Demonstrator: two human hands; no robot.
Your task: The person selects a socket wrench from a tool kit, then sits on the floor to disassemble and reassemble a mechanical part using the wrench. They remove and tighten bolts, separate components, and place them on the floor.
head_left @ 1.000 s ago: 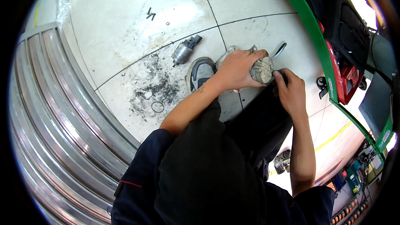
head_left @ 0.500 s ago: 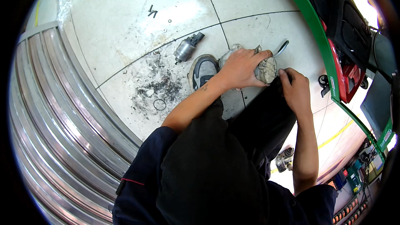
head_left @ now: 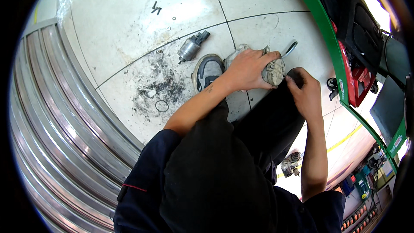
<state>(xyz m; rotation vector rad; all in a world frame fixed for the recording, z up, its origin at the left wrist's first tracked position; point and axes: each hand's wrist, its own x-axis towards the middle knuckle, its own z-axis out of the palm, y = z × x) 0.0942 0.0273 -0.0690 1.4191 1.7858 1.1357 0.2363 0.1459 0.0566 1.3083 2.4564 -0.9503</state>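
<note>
My left hand [head_left: 248,69] is wrapped over a grimy grey cast-metal housing [head_left: 274,72]. The housing's round end faces up to the right, past my thumb and fingers. Much of its body is hidden under the hand. My right hand [head_left: 305,87] is closed in a pinch at the right edge of the round end. Whatever those fingertips grip is too small or hidden to make out. A curved, shiny grey piece [head_left: 290,49] lies just beyond the housing. Left of my shoe [head_left: 210,70], a silver cylindrical part [head_left: 189,49] with a dark connector rests on the tiles.
Dark debris [head_left: 166,88] and a thin ring [head_left: 162,106] lie on the floor, with small bolts [head_left: 156,8] farther off. Ribbed metal panels [head_left: 64,116] fill the left side. A green frame [head_left: 325,30] curves along the right. Another metal part [head_left: 291,164] sits by my right forearm.
The right hand's fingertips have shifted slightly left and curled at the housing's edge. My left hand keeps its hold. The whole view has moved a little.
</note>
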